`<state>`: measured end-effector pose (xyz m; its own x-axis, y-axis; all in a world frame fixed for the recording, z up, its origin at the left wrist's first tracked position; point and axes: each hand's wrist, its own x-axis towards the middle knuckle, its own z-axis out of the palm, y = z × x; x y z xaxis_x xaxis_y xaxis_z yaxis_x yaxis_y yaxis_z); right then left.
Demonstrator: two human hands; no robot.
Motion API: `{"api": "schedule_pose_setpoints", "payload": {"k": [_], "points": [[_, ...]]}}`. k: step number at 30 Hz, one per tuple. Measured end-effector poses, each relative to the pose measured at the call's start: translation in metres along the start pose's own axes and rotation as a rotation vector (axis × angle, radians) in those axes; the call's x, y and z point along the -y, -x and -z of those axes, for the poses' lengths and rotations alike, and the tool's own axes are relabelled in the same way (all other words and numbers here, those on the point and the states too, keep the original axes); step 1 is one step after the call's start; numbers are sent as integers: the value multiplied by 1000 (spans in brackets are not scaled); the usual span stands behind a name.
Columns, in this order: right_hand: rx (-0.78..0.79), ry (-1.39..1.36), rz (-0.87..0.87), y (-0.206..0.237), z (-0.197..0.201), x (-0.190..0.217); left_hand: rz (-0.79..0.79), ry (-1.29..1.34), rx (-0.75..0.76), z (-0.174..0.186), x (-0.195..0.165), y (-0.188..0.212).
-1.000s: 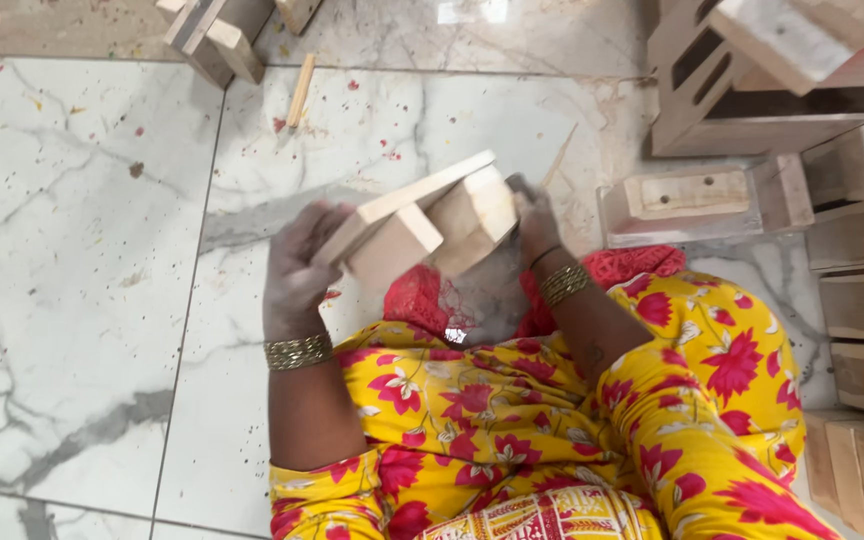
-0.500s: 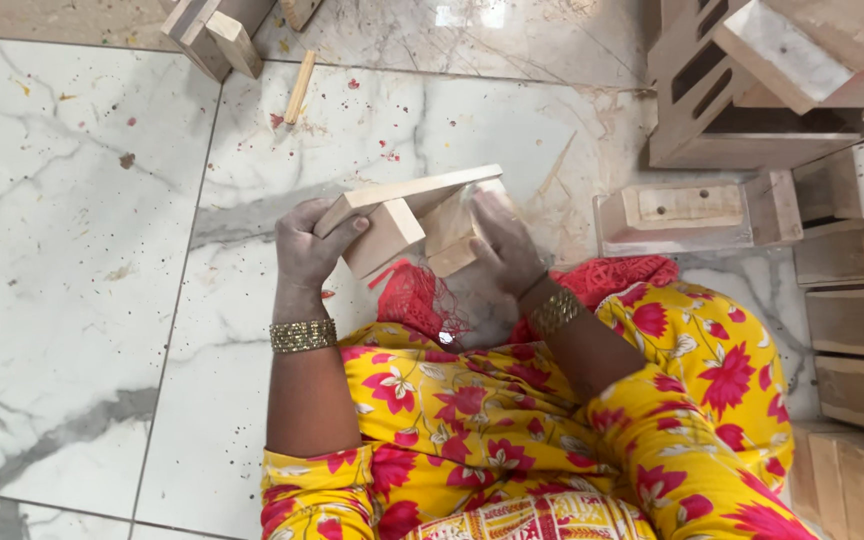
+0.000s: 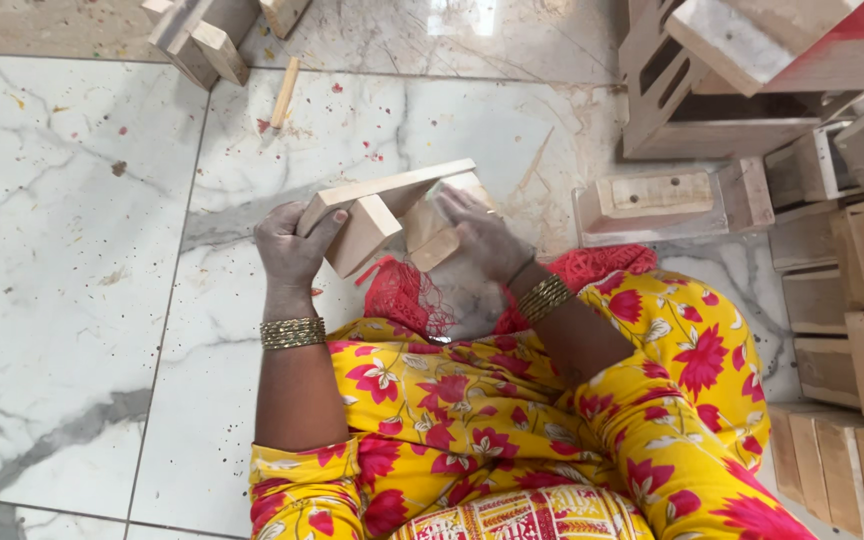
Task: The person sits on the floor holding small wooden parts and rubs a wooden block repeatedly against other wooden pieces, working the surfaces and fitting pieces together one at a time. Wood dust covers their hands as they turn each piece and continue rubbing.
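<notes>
I hold a small pale wooden piece (image 3: 377, 215), a flat board with blocks joined under it, in front of my lap. My left hand (image 3: 292, 250) grips its left end, fingers curled over the board's edge. My right hand (image 3: 482, 240) lies flat against the blocks on its right side, and what it holds there is hidden. Both hands are dusty and each wrist carries gold bangles. A red cloth (image 3: 402, 295) lies on my lap just under the piece.
White marble floor tiles (image 3: 72, 250) stretch to the left. Wooden boxes and frames (image 3: 672, 205) stand stacked along the right side (image 3: 852, 300). More wooden offcuts (image 3: 202, 40) and a thin stick (image 3: 285, 92) lie at the top.
The wooden piece has been turned and tilted between my hands. My right hand slid from behind it onto its right side, and both hands drew slightly nearer my lap.
</notes>
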<state>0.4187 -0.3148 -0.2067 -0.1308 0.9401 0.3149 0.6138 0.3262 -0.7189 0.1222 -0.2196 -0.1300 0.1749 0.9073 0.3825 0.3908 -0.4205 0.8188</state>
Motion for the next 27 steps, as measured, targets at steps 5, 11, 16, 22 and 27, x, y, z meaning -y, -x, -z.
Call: {"api": "schedule_pose_setpoints", "payload": {"k": [5, 11, 16, 22, 27], "points": [[14, 39, -639, -6, 3, -10, -8, -37, -13, 1, -3, -9], [-193, 104, 42, -18, 0, -17, -65, 4, -14, 2, 9, -14], [-193, -50, -124, -27, 0, -23, -57, 10, 14, -2, 13, -21], [-11, -26, -680, -30, 4, -25, -83, 8, -8, -1, 13, -20], [-180, 180, 69, -30, 5, -18, -65, 36, -3, 0, 19, -19]]}}
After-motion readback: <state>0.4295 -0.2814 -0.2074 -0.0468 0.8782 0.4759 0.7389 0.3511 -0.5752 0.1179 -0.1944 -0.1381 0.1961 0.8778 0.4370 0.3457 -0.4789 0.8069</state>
